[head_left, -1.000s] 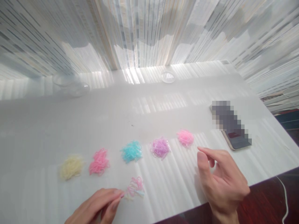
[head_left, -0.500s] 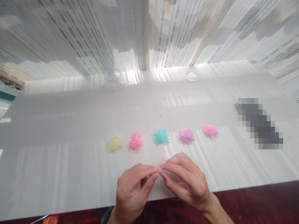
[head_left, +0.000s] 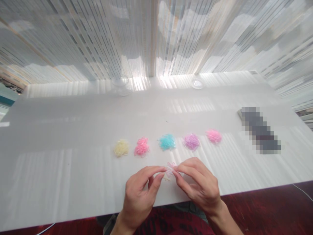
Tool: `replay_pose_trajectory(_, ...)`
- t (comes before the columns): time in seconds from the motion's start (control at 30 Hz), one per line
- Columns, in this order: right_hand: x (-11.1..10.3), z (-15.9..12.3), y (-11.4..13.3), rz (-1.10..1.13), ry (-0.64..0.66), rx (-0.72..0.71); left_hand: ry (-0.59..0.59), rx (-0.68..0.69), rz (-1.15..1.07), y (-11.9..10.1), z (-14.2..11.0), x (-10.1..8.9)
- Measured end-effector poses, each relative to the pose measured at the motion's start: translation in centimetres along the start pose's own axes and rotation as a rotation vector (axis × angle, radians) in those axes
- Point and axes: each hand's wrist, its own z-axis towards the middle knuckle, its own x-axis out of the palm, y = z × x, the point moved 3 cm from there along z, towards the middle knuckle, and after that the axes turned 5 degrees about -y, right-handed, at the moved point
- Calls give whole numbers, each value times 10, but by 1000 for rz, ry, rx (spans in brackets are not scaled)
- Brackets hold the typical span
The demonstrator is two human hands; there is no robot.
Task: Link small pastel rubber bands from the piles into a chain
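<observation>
While thin strands [head_left: 171, 164] look pale pink and cream, what the fingers [head_left: 156, 169] grip is unclear.

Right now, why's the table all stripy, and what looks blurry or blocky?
Head view: light through the curtain probably makes bright stripes on the table; head view: squares cover the dark phone-like thing; head view: the strands near the left hand and right hand look pale and blurry.
</observation>
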Motion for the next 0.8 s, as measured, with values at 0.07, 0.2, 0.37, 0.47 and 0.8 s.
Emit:
replay_pose_trajectory(0.07, -18, 2, -13, -173, -104, 41, -14, -21, 31, 1, 0, 0)
replay_pose_trajectory(0.2, -62, 4, -51, -593, -341, 225, -5, -8, 129, 0, 3, 2)
replay_pose_trajectory(0.37, -76, 7, -78, -662, -335, 312, -14, 19, 184, -2, 5, 4)
replay_pose_trajectory(0.47, -73, 8, -82, -683, -319, 323, -13, 20, 197, -1, 6, 4)
replay_pose_trajectory(0.8, -66, -8, -42, -568, -310, 187, 8, 72, 219, -7, 5, 4)
